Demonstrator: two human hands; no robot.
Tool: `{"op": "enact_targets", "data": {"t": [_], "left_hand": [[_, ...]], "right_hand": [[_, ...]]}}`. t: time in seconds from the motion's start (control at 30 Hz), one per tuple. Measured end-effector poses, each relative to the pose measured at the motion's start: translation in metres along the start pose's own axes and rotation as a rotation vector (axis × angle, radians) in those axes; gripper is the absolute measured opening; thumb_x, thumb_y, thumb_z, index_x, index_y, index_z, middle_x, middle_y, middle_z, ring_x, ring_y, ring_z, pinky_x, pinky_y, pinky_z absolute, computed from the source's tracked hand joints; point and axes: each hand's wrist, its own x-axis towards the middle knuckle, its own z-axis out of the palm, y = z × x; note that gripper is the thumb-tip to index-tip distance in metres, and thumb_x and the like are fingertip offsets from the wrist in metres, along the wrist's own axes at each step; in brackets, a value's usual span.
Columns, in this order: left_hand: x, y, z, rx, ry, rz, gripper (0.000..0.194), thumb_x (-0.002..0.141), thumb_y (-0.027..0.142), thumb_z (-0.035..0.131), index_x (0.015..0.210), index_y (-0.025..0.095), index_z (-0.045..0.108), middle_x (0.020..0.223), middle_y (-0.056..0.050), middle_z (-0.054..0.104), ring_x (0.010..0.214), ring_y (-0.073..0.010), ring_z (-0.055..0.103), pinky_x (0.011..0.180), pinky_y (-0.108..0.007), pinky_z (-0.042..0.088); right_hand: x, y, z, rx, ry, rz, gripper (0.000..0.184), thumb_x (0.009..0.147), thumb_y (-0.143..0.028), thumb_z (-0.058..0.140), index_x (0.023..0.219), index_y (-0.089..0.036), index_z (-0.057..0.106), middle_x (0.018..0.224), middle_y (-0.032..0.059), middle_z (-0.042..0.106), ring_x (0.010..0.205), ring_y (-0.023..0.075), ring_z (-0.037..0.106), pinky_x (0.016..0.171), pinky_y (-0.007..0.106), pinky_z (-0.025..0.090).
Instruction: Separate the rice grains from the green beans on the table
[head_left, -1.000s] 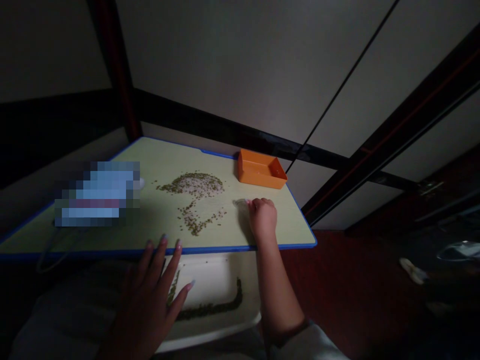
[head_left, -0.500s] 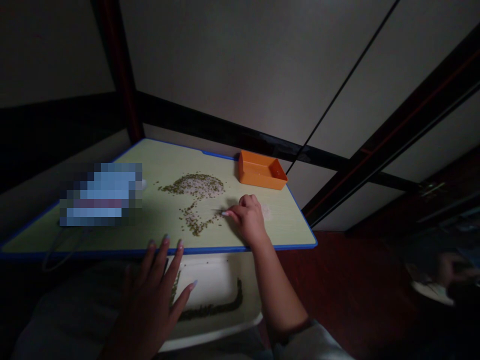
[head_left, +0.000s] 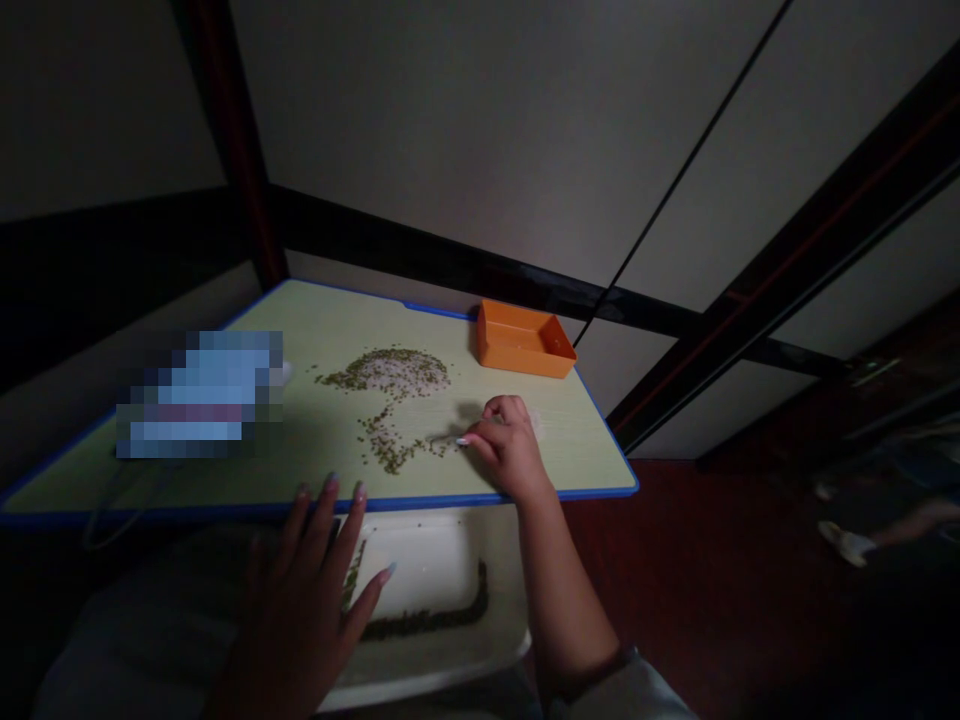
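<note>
My right hand [head_left: 514, 448] is closed around a thin, pale tool [head_left: 444, 438], its exact kind unclear. The tool's tip touches or hovers over a sparse trail of small green grains [head_left: 394, 450] on the pale table [head_left: 330, 315]. Farther back lies a larger heap of mixed green and whitish grains [head_left: 394, 370]. A faint whitish patch [head_left: 535, 422] shows beside my right knuckles. My left hand [head_left: 315, 570] is spread with nothing in it, fingertips at the table's front edge. It partly covers a white tray [head_left: 424, 665] below the table, with green grains along its inner sides.
An orange open box [head_left: 525, 350] stands at the table's back right. A blurred-out bluish item [head_left: 217, 385] lies at the left, with a cord loop hanging from it. Panelled walls rise behind. Another person's leg and shoe [head_left: 844, 542] are on the dark red floor at right.
My right hand has moved left and nearer from the right side, bringing the thin tool to the grain trail. My left hand stays put. The person at right has shifted.
</note>
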Motion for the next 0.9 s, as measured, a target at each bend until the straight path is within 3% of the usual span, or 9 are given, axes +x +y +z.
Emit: {"op": "enact_targets", "data": {"t": [0.1, 0.23, 0.4, 0.53, 0.7, 0.9], "left_hand": [[0.0, 0.0, -0.001, 0.0, -0.01, -0.01, 0.06, 0.089, 0.041, 0.039, 0.144, 0.017, 0.036, 0.156, -0.018, 0.031, 0.147, -0.0362, 0.017, 0.11, -0.065, 0.023], [0.0, -0.001, -0.002, 0.005, -0.031, -0.022, 0.061, 0.089, 0.041, 0.038, 0.145, 0.017, 0.035, 0.156, -0.017, 0.029, 0.147, -0.0354, 0.017, 0.112, -0.064, 0.022], [0.0, -0.003, -0.003, 0.006, -0.059, -0.026, 0.065, 0.088, 0.041, 0.037, 0.147, 0.015, 0.031, 0.157, -0.019, 0.027, 0.147, -0.0376, 0.017, 0.112, -0.065, 0.021], [0.0, -0.006, -0.003, 0.012, -0.067, -0.013, 0.071, 0.087, 0.04, 0.039, 0.151, 0.017, 0.018, 0.158, -0.02, 0.023, 0.148, -0.0382, 0.013, 0.111, -0.067, 0.022], [0.003, -0.004, -0.01, 0.066, -0.072, 0.037, 0.077, 0.088, 0.041, 0.039, 0.152, 0.019, 0.003, 0.157, -0.023, 0.02, 0.149, -0.039, 0.009, 0.109, -0.07, 0.022], [0.004, 0.003, -0.017, 0.152, -0.138, -0.028, 0.072, 0.09, 0.041, 0.039, 0.152, 0.015, 0.011, 0.157, -0.023, 0.023, 0.148, -0.0366, 0.012, 0.111, -0.069, 0.019]], "right_hand": [[0.0, 0.0, 0.0, -0.004, 0.061, 0.029, 0.02, 0.09, -0.033, 0.062, 0.077, -0.02, 0.071, 0.096, 0.0063, 0.054, 0.096, 0.02, 0.047, 0.086, 0.033, 0.039], [0.0, 0.002, 0.0, -0.085, 0.18, 0.246, 0.023, 0.094, -0.027, 0.051, 0.08, -0.019, 0.067, 0.095, 0.0069, 0.055, 0.095, 0.0201, 0.047, 0.085, 0.033, 0.038], [-0.004, 0.009, -0.005, -0.25, 0.108, 0.42, 0.024, 0.096, -0.026, 0.047, 0.085, -0.019, 0.067, 0.099, 0.0089, 0.058, 0.096, 0.0219, 0.045, 0.082, 0.033, 0.036], [-0.01, 0.013, -0.008, -0.282, 0.062, 0.449, 0.023, 0.096, -0.027, 0.047, 0.088, -0.02, 0.067, 0.1, 0.0088, 0.059, 0.096, 0.0219, 0.045, 0.08, 0.032, 0.035], [-0.009, 0.01, -0.006, -0.292, -0.026, 0.387, 0.024, 0.097, -0.034, 0.048, 0.094, -0.021, 0.069, 0.104, 0.0084, 0.06, 0.1, 0.0231, 0.045, 0.08, 0.034, 0.033], [-0.007, 0.008, -0.003, -0.261, -0.031, 0.367, 0.026, 0.097, -0.037, 0.049, 0.092, -0.021, 0.069, 0.103, 0.0092, 0.06, 0.099, 0.0236, 0.045, 0.08, 0.035, 0.031]]}}
